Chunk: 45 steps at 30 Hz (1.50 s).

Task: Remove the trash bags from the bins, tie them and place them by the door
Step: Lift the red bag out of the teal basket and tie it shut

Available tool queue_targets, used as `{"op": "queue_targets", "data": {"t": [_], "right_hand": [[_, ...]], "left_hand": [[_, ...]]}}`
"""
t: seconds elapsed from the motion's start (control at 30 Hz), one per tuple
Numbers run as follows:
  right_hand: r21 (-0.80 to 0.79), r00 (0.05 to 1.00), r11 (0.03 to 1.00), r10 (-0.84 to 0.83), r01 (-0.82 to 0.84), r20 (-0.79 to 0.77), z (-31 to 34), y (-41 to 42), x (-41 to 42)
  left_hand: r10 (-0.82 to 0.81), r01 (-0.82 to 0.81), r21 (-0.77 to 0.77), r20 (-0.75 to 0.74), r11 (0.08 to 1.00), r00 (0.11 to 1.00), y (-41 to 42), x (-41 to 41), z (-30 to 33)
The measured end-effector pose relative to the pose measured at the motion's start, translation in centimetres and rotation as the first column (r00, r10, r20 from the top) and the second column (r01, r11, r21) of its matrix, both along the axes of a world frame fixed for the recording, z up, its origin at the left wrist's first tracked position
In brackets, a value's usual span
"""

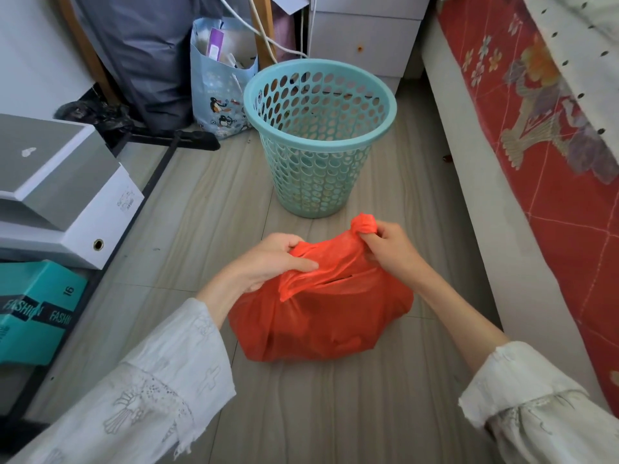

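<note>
1. Leftmost, the left hand (273, 259) holds one gathered ear of the red trash bag (321, 316), its grip curled round the plastic with the thumb laid along it.
2. Between the hands the bag sits on the floor (201, 202), just in front of the emptied teal bin (318, 135); its stretched mouth runs left to right, low at the left and rising toward the right.
3. Rightmost, the right hand (392, 249) pinches the other ear, bunched into a twist above its fingers. Likely next: cross the ears and knot them.
</note>
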State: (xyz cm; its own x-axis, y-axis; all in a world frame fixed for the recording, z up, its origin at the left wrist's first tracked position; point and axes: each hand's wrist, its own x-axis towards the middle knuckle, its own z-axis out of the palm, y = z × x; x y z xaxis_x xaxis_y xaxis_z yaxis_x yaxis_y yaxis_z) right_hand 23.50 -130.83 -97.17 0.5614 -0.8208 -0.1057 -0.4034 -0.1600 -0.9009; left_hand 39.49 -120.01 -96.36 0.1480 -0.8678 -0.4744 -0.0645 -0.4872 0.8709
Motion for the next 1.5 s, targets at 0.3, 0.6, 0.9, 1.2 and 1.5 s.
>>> {"op": "queue_targets", "data": {"t": [0.3, 0.6, 0.9, 1.2, 1.5], "right_hand": [[0.091, 0.975, 0.992, 0.065, -0.086, 0.211, 0.9, 0.7, 0.1], [0.161, 0.952, 0.987, -0.032, -0.018, 0.306, 1.0, 0.8, -0.4], [0.505, 0.857, 0.861, -0.218, -0.056, 0.467, 1.4, 1.1, 0.3], [0.864, 0.642, 0.502, -0.673, 0.031, 0.368, 0.6, 0.0, -0.7], [0.689, 0.632, 0.503, -0.77, 0.523, 0.082, -3.3, -1.3, -4.7]], "left_hand": [[0.309, -0.259, -0.174, 0.41, 0.95, 0.858, -0.7, 0.0, -1.2], [0.359, -0.448, -0.252, -0.33, 0.858, 0.873, -0.3, -0.2, 0.9], [0.386, -0.686, -0.106, -0.761, 0.72, 0.522, -0.9, 0.0, 2.2], [0.63, -0.641, -0.346, -0.16, 0.685, 0.759, 0.5, 3.1, -0.1], [0.712, -0.658, -0.294, 0.132, 0.693, 0.69, 3.1, 5.7, -4.9]]}}
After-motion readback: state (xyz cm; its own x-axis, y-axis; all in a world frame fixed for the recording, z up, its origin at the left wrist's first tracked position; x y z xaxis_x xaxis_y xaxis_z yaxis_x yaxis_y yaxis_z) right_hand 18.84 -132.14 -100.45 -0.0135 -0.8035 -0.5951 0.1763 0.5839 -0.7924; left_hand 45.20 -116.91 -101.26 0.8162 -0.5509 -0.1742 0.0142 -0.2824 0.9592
